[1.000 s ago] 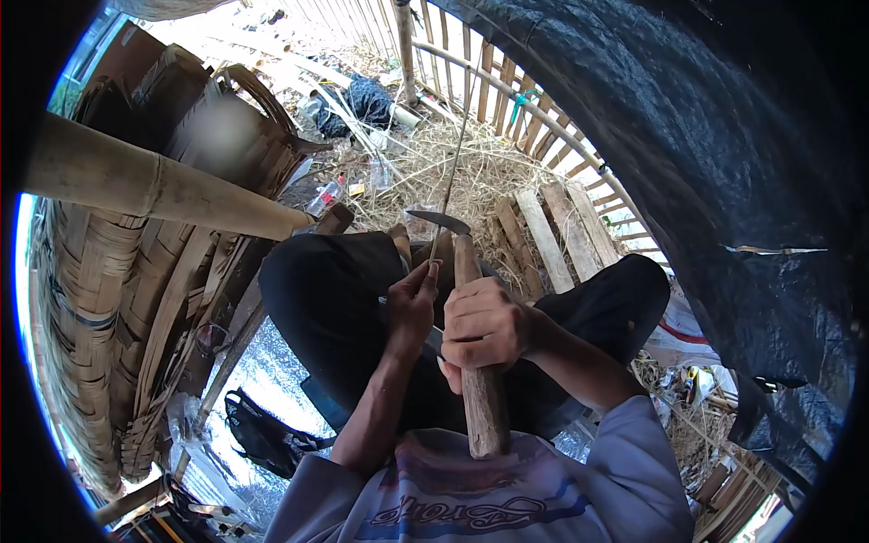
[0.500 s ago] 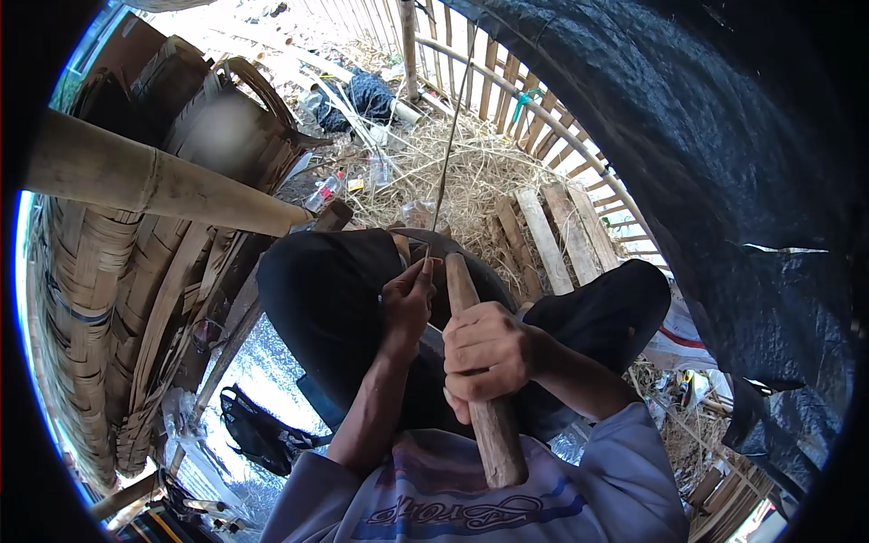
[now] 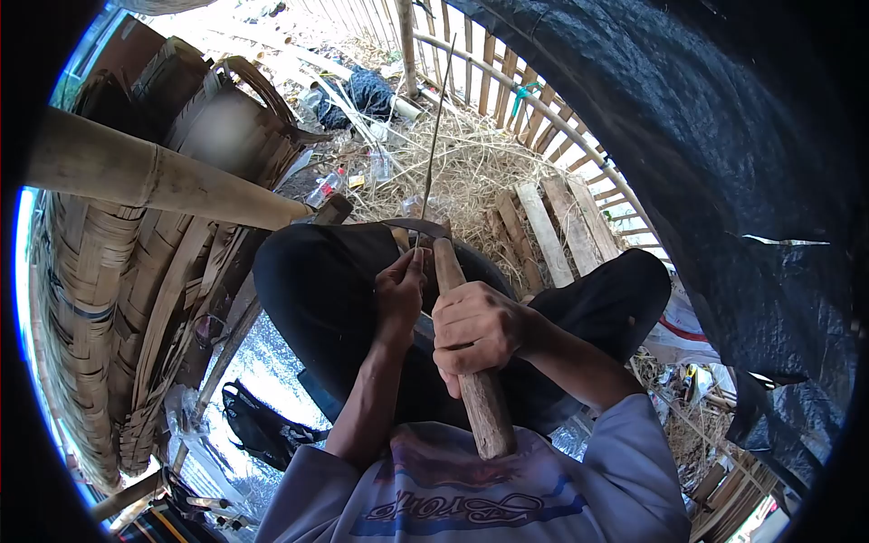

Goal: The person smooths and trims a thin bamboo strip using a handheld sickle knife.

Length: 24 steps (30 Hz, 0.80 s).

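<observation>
My right hand point(image 3: 477, 330) is wrapped round the thick wooden handle point(image 3: 487, 412) of a knife, whose butt end rests near my shirt. The knife's curved dark blade point(image 3: 418, 225) points left at the far end of the handle and crosses a thin strip point(image 3: 433, 149). That strip rises away from me toward the fence. My left hand point(image 3: 400, 285) pinches its near end between thumb and fingers, just below the blade. Both hands are over my lap, close together but apart.
A thick bamboo pole point(image 3: 208, 192) crosses at the left above woven bamboo panels point(image 3: 86, 299). Wooden slats point(image 3: 543, 235) and straw point(image 3: 471, 163) lie ahead. Dark plastic sheeting point(image 3: 724, 181) hangs at the right. A black bag point(image 3: 258, 425) lies at lower left.
The knife and my right hand have shifted left. The handle's butt swung toward me, then moved back up. The strip's far end has swung left, and my left hand has moved slightly left.
</observation>
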Available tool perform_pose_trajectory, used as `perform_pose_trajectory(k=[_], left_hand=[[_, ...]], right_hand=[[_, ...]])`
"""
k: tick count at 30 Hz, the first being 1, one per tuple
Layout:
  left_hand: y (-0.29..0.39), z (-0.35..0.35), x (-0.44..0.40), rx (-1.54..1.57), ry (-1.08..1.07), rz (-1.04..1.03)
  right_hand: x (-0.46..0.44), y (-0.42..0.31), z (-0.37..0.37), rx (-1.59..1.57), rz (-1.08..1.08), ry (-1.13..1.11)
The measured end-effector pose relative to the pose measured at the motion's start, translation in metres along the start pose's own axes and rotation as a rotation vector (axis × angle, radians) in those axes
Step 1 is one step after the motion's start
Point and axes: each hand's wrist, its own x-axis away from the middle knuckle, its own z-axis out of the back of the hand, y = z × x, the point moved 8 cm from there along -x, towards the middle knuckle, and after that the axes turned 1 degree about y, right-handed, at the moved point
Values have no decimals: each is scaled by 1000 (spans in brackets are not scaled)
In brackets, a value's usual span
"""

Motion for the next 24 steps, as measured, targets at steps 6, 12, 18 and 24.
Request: perform_pose_trajectory(k=[6, 12, 18, 24], left_hand=[[-14, -13, 5, -39, -94, -23], [3, -10, 5, -76, -54, -2], [-13, -14, -3, 18, -91, -5], [6, -10, 9, -72, -62, 10]], right_hand=[[8, 17, 14, 154, -73, -73], [-2, -14, -4, 92, -4, -55], [5, 16, 12, 103, -61, -23], [5, -9, -9, 124, 3, -86]])
